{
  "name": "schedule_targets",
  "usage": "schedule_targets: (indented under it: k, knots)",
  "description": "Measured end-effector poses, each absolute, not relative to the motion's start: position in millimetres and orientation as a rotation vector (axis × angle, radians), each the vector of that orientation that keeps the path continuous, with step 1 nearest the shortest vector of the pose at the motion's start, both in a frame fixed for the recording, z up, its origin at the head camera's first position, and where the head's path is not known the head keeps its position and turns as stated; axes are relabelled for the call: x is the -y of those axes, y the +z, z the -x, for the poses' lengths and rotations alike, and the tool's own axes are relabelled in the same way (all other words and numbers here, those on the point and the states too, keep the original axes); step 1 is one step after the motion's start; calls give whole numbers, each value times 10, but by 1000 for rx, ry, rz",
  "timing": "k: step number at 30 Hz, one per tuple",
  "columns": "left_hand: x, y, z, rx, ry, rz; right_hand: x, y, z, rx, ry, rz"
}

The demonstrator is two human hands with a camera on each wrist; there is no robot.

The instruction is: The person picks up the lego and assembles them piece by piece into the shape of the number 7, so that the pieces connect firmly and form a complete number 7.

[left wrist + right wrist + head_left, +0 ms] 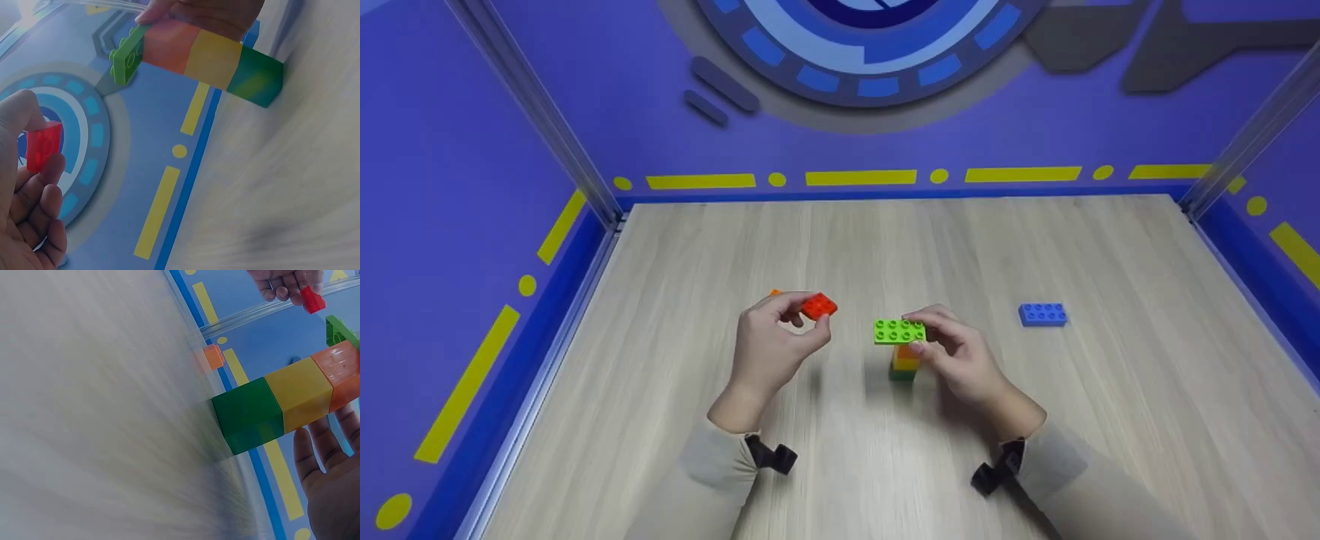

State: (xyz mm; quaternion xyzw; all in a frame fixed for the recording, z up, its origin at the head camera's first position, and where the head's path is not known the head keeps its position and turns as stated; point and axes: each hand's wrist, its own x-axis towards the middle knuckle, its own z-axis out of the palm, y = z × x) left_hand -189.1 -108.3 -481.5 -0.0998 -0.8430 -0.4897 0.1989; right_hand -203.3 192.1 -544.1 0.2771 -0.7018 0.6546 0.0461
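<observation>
My left hand (769, 349) pinches a small red building brick (819, 306) between thumb and fingers, above the table and left of the stack. In the left wrist view the red brick (44, 147) shows side-on. A stack stands on the table: dark green brick (247, 416) at the bottom, yellow brick (299, 395) above it, then an orange brick (339, 374). A flat light green brick (894, 331) lies on top, overhanging to the left. My right hand (964, 360) pinches the light green brick at its right end, thumb in front and fingers behind.
A blue brick (1042, 315) lies on the table to the right. Behind my left hand an orange brick (775, 292) is mostly hidden; the right wrist view shows this loose orange brick (214, 356) better. Blue panels (862, 150) wall the wooden table (840, 465) at the back and sides.
</observation>
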Motion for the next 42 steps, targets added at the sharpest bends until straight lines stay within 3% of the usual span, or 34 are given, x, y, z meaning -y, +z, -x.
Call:
schedule_targets:
  k: [42]
  knots:
    - [791,-5031,1869,2469,-2149,468,-1923,-5429,2032,2229,1961,-807]
